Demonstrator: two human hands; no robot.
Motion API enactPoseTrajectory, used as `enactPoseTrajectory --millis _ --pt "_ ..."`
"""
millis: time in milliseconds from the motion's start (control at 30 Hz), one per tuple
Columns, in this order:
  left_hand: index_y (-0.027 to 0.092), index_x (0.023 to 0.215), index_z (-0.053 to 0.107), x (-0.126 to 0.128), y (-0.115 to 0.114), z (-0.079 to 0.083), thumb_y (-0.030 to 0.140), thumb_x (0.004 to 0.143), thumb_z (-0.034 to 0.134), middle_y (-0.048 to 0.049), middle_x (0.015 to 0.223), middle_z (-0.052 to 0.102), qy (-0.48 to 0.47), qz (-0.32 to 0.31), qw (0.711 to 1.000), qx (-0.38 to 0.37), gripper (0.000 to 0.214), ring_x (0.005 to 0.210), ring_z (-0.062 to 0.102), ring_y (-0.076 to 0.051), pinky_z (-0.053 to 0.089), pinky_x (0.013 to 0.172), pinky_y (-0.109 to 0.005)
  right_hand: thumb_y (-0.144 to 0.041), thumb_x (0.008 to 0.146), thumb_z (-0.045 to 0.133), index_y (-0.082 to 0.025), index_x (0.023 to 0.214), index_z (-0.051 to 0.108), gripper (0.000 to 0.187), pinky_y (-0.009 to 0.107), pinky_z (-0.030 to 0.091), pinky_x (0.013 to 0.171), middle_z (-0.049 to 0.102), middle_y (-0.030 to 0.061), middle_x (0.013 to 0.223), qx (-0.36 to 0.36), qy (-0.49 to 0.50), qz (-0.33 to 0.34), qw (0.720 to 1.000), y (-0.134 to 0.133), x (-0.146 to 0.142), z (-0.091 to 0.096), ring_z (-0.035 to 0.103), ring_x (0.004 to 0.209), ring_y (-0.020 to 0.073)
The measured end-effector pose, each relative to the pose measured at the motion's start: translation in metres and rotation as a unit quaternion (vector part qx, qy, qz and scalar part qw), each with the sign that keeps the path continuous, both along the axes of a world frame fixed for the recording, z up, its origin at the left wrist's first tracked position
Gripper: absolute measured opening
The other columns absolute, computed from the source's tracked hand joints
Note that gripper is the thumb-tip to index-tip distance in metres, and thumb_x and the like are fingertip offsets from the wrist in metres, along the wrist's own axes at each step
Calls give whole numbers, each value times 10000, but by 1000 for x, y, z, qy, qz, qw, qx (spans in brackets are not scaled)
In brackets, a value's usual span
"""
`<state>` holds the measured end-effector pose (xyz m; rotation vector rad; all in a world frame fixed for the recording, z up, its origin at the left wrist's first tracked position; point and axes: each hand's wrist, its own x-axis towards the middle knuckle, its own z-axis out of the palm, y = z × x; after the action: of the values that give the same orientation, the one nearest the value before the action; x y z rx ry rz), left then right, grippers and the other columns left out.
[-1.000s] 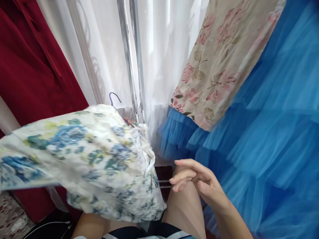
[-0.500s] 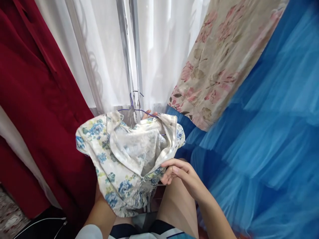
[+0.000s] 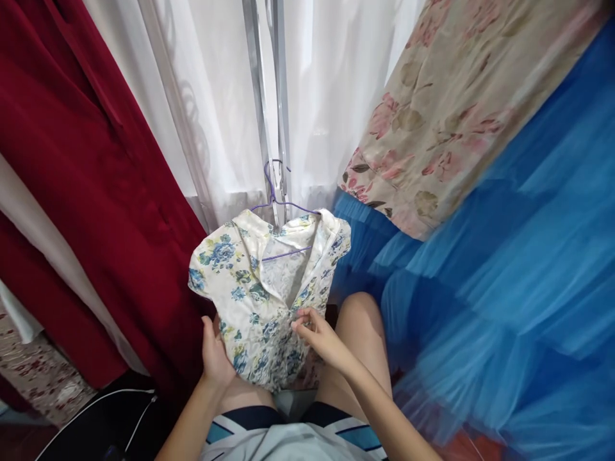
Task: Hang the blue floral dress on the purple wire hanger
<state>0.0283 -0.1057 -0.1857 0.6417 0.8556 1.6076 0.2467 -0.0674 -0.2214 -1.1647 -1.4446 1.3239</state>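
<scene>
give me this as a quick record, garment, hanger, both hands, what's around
garment: white blouse-like garment with blue flowers, neck opening parted in a V
hanger: purple hanger, inside the garment, hook showing above the neck
left hand: left hand at the garment's lower left edge
right hand: right hand at the front, below the neck opening; pinch unclear
behind: white curtain, metal bars
left side: dark red cloth
right side: beige floral cloth, layered blue tulle
</scene>
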Motion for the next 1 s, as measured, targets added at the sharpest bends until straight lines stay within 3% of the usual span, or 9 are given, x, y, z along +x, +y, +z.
enactPoseTrajectory --millis 167,300,467,533,600,667,733,900,1000 --pt "274 1302 582 15 -21 5 296 641 860 -91 1285 659 92 -40 995 -27 718 1230 591 -336 510 1020 -428 -372 882 559 -195 969 556 197 284 426 631 604 27 898 80 -36 -11 996 -3 -13 -8 542 703 163" --pt "285 1269 613 23 -29 10 286 676 840 -83 1272 666 78 -63 995 -18 634 1232 591 -325 516 1022 -418 -321 911 520 -194 774 526 187 273 391 638 543 -4 721 158 -56 -1 986 -7 -12 -1 498 670 157" --pt "219 1284 594 8 -22 6 303 667 842 -128 1242 670 86 -66 994 -33 671 1118 656 -328 545 940 -436 -346 951 469 -191 724 526 280 258 376 618 523 -11 665 147 -56 36 987 -11 -6 13 494 639 149" --pt "196 1268 584 -1 -13 0 309 684 826 -131 1203 678 114 -5 993 -21 642 1088 665 -309 533 939 -434 -352 948 476 -186 698 542 307 257 375 620 533 -8 650 147 -70 39 986 -12 -4 16 499 635 149" --pt "193 1237 577 -11 -3 -8 306 705 805 -115 1189 662 171 136 976 25 590 1112 642 -276 504 966 -408 -359 932 506 -182 671 555 319 255 366 606 535 -7 626 143 -88 34 985 -11 -2 18 487 610 144" --pt "204 1212 557 -18 5 -17 288 699 802 -99 1220 614 252 302 916 87 575 1154 593 -248 471 993 -378 -360 919 525 -177 659 568 320 254 351 582 536 -7 605 133 -107 38 985 -12 -1 20 477 583 140" --pt "211 1145 566 -18 6 -25 271 711 786 -81 1176 601 342 352 861 133 490 1112 585 -225 466 971 -350 -353 915 532 -177 665 579 309 251 331 559 535 -9 591 129 -128 47 982 -14 -1 23 471 568 138" --pt "218 972 633 19 -11 -41 306 849 642 -51 923 678 508 -8 850 138 152 901 650 -223 501 827 -336 -326 922 530 -192 677 596 287 250 290 550 549 -7 588 176 -182 81 964 -29 -6 36 469 563 143" --pt "224 920 628 43 -18 -48 328 886 582 -51 880 693 519 -40 846 116 119 874 657 -239 493 789 -346 -325 940 507 -202 662 572 311 255 273 551 580 6 607 211 -220 112 946 -38 -8 42 481 560 149"
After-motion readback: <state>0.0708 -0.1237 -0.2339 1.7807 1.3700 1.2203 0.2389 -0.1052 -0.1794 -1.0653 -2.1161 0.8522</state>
